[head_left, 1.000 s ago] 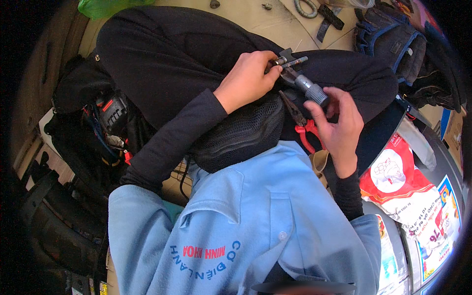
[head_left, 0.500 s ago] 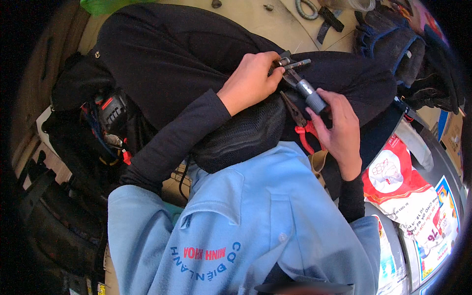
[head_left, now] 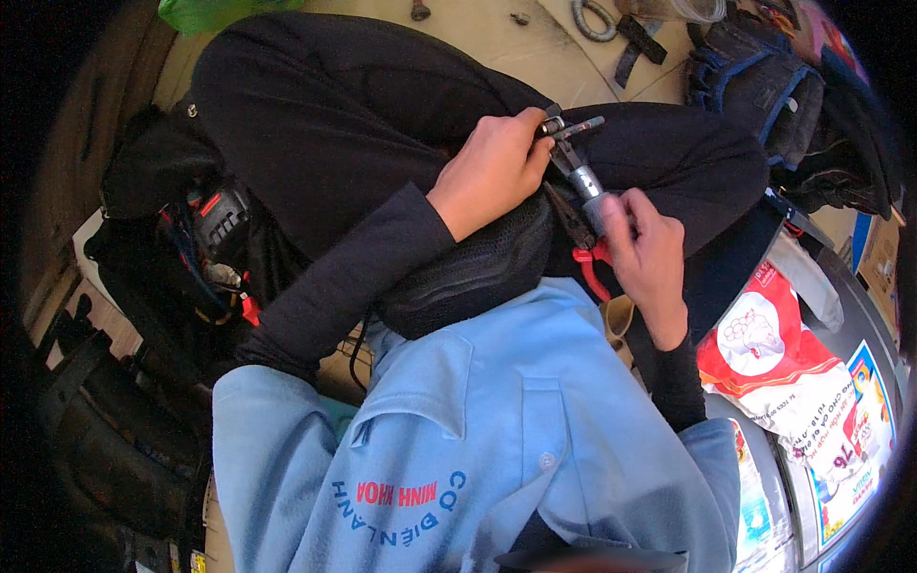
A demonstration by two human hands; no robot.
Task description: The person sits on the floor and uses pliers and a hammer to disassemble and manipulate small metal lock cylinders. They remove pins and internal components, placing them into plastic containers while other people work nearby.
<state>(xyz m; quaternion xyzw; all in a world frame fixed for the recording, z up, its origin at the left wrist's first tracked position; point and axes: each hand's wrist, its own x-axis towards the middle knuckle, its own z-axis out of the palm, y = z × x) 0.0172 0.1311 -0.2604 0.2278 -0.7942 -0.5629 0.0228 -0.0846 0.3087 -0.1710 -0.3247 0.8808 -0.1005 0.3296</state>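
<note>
Above my lap, my left hand [head_left: 495,170] is closed on a small metal clamp piece [head_left: 554,125] with a short dark rod [head_left: 581,128] crossing it. A silver cylindrical tool [head_left: 584,181] with a knurled grip and a forked end meets this piece; its exact kind I cannot make out. My right hand [head_left: 646,250] grips its knurled end, thumb laid along it. Just below the tool lie pliers with red handles [head_left: 592,276], partly hidden by my right hand. A black mesh-covered item [head_left: 468,272] rests in my lap.
Dark blue-trimmed gloves [head_left: 764,100] lie at the far right. A red and white bag [head_left: 759,334] sits on a grey surface to my right. At left are a black tool battery [head_left: 222,218] and dark bags. A grey ring [head_left: 596,21] is on the tiled floor ahead.
My right hand has shifted slightly left and its fingers have curled round the knurled grip, thumb now on top. The tool has moved slightly left; my left hand has barely moved.
</note>
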